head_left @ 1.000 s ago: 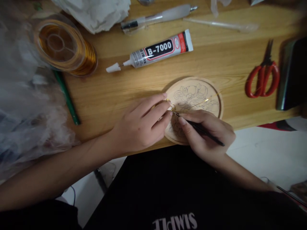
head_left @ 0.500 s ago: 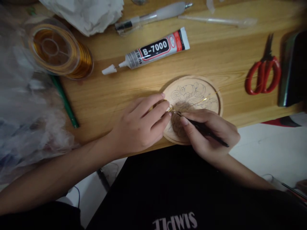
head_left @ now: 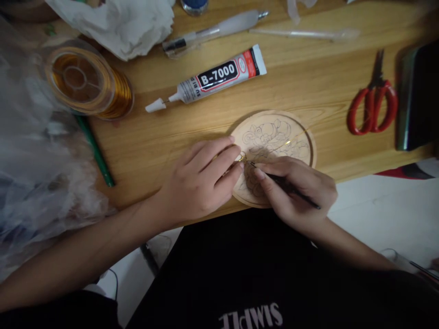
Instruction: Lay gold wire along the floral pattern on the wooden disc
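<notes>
A round wooden disc [head_left: 274,115] with a raised rim lies near the table's front edge, a line drawing of flowers or fruit on its face. My left hand [head_left: 202,180] rests over its left side, fingers slightly apart and bent, pinning gold wire [head_left: 242,157] against the face; my left thumb is hidden. The wire is looped at the fingertips, and a thin strand runs up to the right across the drawing. My right hand [head_left: 302,187] pinches slim black tweezers [head_left: 307,198], their tips just right of the loops.
A B-7000 glue tube [head_left: 219,75] lies beyond the disc. Red-handled scissors [head_left: 372,107] and a dark phone-like object [head_left: 418,98] are at right. Left are a gold wire spool [head_left: 89,82], a green pencil [head_left: 96,151] and plastic wrap [head_left: 51,183]. A pen [head_left: 219,29] and crumpled tissue [head_left: 123,25] lie behind.
The tweezer tips have drawn slightly back from the wire loops. My left fingers stay in place on the disc. The whole view has shifted a little.
</notes>
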The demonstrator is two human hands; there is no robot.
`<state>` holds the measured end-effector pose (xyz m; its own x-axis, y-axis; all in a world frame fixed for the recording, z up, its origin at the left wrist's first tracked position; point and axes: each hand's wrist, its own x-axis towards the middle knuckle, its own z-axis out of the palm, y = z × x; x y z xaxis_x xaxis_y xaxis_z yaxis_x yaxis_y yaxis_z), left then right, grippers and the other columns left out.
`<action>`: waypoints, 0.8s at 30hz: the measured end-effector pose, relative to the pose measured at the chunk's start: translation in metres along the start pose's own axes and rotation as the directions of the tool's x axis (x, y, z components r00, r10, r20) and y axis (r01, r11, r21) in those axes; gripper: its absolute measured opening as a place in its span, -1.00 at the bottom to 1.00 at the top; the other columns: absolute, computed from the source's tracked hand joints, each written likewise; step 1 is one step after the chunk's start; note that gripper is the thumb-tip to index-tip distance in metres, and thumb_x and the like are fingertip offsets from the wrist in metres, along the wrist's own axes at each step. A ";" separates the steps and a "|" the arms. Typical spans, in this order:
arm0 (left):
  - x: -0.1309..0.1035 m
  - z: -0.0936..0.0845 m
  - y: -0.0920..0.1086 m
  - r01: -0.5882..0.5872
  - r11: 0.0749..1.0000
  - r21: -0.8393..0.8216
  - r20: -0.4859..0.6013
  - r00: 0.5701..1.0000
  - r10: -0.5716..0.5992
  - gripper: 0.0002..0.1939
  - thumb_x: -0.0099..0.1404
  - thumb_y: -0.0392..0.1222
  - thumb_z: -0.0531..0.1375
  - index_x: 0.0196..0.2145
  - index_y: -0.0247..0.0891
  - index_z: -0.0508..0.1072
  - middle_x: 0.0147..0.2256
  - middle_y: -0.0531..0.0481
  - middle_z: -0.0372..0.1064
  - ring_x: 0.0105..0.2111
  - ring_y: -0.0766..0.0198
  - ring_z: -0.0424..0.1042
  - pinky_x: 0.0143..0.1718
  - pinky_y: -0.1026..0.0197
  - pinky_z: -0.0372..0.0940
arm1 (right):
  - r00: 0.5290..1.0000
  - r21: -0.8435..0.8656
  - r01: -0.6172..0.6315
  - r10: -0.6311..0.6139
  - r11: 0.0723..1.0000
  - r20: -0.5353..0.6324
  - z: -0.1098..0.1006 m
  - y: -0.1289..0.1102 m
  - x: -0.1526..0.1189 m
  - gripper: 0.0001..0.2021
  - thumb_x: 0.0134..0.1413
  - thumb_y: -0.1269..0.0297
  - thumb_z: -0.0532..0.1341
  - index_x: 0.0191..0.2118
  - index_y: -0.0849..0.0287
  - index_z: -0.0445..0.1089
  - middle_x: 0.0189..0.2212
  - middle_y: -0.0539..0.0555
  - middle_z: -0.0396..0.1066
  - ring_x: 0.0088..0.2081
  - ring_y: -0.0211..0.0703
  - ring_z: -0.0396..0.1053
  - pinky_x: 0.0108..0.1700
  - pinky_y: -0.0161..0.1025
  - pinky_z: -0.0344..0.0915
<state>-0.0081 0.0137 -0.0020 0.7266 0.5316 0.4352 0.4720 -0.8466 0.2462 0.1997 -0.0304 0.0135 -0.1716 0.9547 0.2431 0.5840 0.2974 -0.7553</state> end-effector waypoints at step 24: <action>-0.002 0.002 0.000 0.048 0.998 -0.032 0.072 0.996 -0.045 -0.80 0.38 -0.31 0.13 -0.07 -0.30 0.47 0.09 -0.17 0.42 0.17 -0.04 0.40 0.07 -0.05 0.45 | 0.998 -0.047 0.056 -0.054 0.997 0.043 -0.002 -0.001 0.000 -0.78 0.09 0.54 0.32 -0.14 0.16 0.46 -0.29 0.06 0.57 -0.30 -0.27 0.53 -0.23 -0.34 0.50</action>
<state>-0.0090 0.0130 -0.0048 0.7386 0.5700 0.3598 0.4898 -0.8206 0.2945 0.2010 -0.0302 0.0153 -0.2366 0.9370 0.2569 0.6102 0.3490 -0.7112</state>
